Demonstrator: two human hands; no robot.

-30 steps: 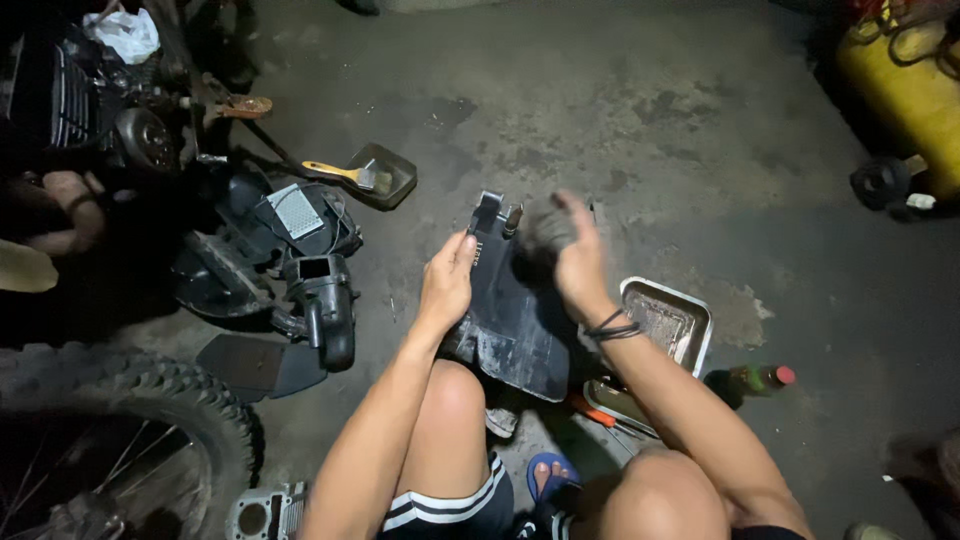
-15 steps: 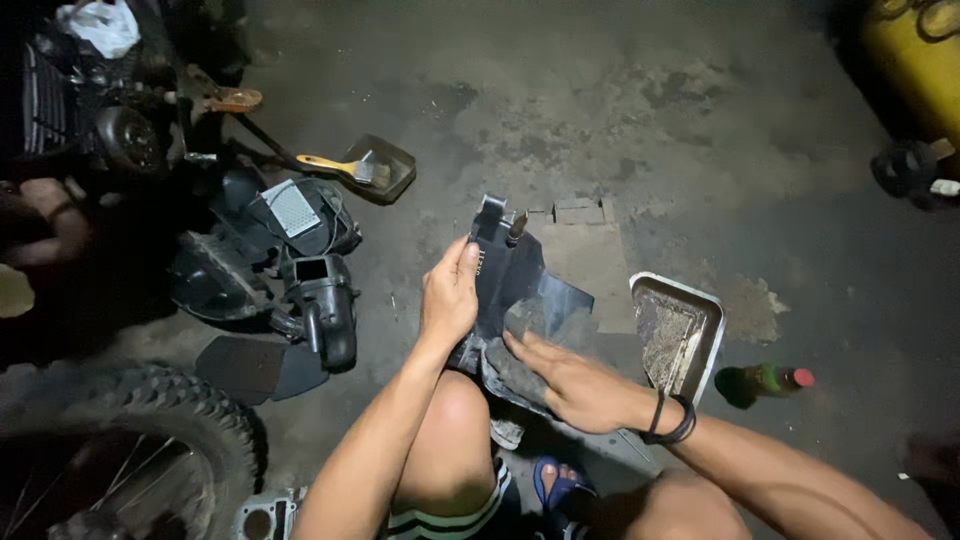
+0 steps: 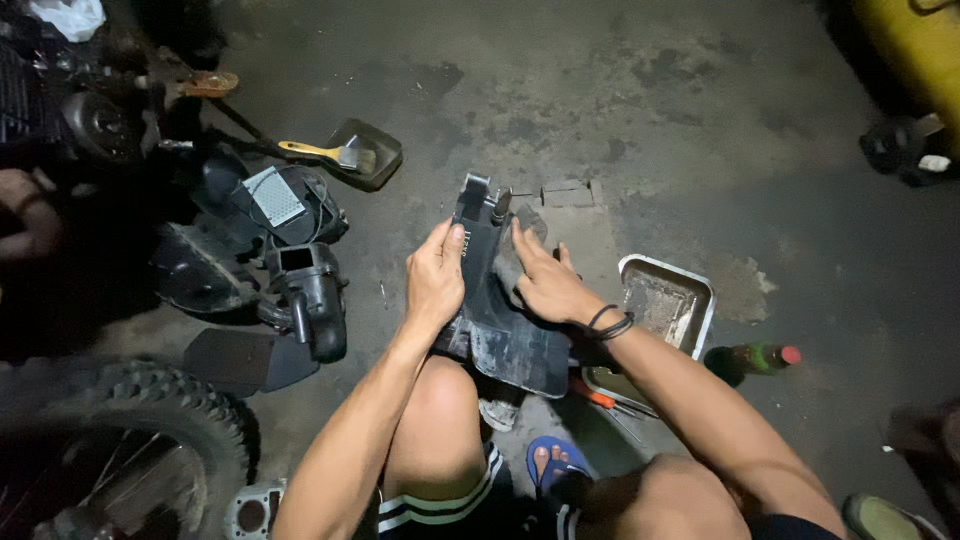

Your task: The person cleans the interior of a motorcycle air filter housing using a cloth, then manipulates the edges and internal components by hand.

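1. Black plastic makes up the part in hand, seen from the head view: a dirty motorcycle panel (image 3: pixel 497 310) stands upright on the concrete floor (image 3: pixel 640 110), just in front of the person's knees.
2. Left hand (image 3: pixel 436 280) is closed around the panel's left edge, thumb up along its narrow top section.
3. Right hand (image 3: pixel 545 285) lies flat against the panel's right face, fingers spread and pressing, not clenched; black bands sit on that wrist.
4. Progress, as a judgement: the panel is already off the machine and both hands are working on it. Grime covers its lower half, so whatever handling is under way looks unfinished.
5. Nothing in either hand besides the panel; no tool is gripped.
6. Just right of the panel a metal tray (image 3: pixel 700 300) rests on the floor, with a green bottle (image 3: pixel 752 360) beside it.
7. An orange-handled screwdriver (image 3: pixel 600 398) lies below the panel, partly hidden.
8. Toward the floor's upper left a paintbrush (image 3: pixel 322 152) sits in a dark pan, near stripped black bike parts (image 3: pixel 300 280).
9. A knobby tyre (image 3: pixel 130 420) fills the lower left corner.
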